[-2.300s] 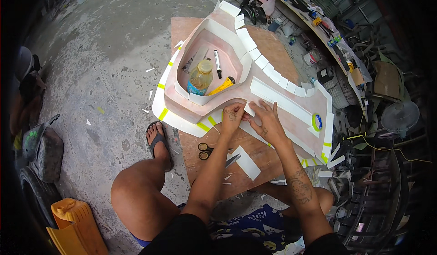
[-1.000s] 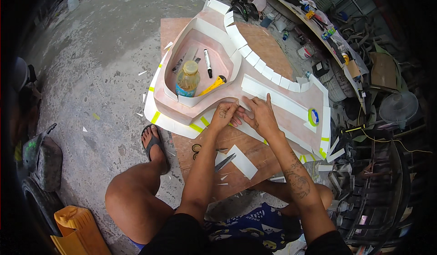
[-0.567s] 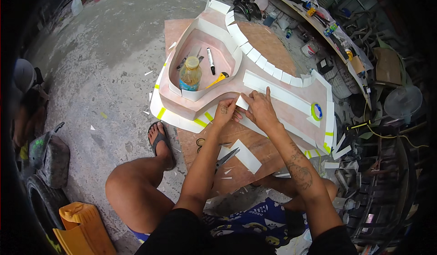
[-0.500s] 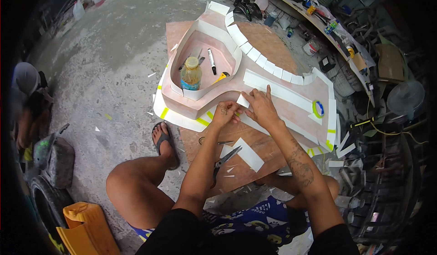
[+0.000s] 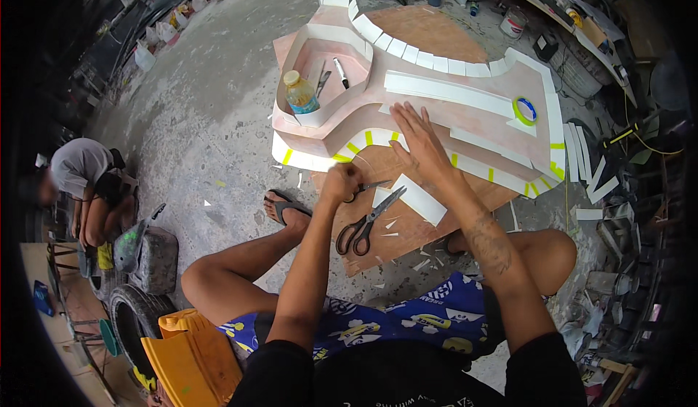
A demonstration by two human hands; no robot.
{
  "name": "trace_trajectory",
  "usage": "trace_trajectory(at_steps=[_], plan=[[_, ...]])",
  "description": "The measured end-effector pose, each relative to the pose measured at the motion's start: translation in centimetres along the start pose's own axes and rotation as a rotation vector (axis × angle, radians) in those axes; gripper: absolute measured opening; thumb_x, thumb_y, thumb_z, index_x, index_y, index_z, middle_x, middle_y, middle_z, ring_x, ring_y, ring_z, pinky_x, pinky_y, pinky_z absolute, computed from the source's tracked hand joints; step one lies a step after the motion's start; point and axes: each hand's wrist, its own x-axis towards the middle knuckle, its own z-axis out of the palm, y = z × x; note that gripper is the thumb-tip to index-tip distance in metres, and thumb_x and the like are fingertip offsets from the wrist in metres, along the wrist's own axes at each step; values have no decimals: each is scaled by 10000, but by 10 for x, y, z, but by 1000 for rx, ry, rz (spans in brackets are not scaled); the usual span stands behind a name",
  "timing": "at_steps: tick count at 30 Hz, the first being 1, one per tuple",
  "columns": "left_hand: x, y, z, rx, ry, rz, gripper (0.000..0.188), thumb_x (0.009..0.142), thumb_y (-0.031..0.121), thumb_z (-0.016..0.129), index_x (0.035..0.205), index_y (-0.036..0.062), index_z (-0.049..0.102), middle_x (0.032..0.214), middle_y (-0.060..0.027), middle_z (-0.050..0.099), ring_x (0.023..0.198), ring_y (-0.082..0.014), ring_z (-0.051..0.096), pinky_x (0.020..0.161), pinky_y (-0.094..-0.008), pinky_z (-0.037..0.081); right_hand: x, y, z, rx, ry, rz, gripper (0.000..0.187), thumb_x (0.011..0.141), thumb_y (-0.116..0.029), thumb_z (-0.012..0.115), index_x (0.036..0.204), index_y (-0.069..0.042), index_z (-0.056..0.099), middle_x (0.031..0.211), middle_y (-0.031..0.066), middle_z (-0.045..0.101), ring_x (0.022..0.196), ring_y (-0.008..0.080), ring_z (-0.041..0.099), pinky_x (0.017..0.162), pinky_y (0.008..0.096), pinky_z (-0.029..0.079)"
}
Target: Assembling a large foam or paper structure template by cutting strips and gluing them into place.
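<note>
Left of centre, our left hand (image 5: pixel 340 184) curls by the small scissors (image 5: pixel 376 184), grip unclear. Our flat right hand (image 5: pixel 424 145), sliding, could shift the strip (image 5: pixel 454 94).

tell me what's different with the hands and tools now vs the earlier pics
The left hand has left the pink panel's curved edge and drawn back toward the body, to the small scissors; it hides their handles, so a firm grip cannot be confirmed. The right hand stays at that edge, now opened out. The bottle, marker, larger scissors and tape roll stay put.
</note>
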Motion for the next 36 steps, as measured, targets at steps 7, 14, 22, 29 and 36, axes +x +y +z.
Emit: trace_trajectory(at_steps=[7,14,22,29,36], plan=[[-44,16,71,409,270,-47,248,769,218,705,792,-13,619,861,-249,644,848,-393,642,761,-468,513,-85,-10,48,417,5,268,192,839,-41,554,1020,10,592,991,202,587,995,384,541,867,432,447],[-53,6,91,383,410,26,355,754,259,747,896,-21,581,854,-210,619,815,-393,614,706,-458,493,-111,0,72,542,-3,418,181,840,-37,591,1008,27,606,971,172,629,832,312,637,734,377,513],[-51,3,96,367,436,49,302,737,223,762,738,-15,576,780,-197,618,717,-370,597,668,-436,483,-80,-6,73,846,-55,682,296,894,-175,645,1117,19,624,1049,144,656,857,234,663,781,323,532],[-51,12,85,-316,325,-10,280,793,175,757,745,4,541,687,-66,587,618,-130,540,575,-279,445,10,1,39,1678,196,1180,793,816,-504,713,1252,110,465,1186,230,567,1053,283,600,898,409,526],[-18,75,40,-792,493,-70,223,826,97,730,839,9,526,709,-65,611,539,-129,585,483,-241,481,28,36,63,1810,289,1324,741,842,-453,697,1270,84,415,1216,257,546,1096,336,582,920,490,498]])
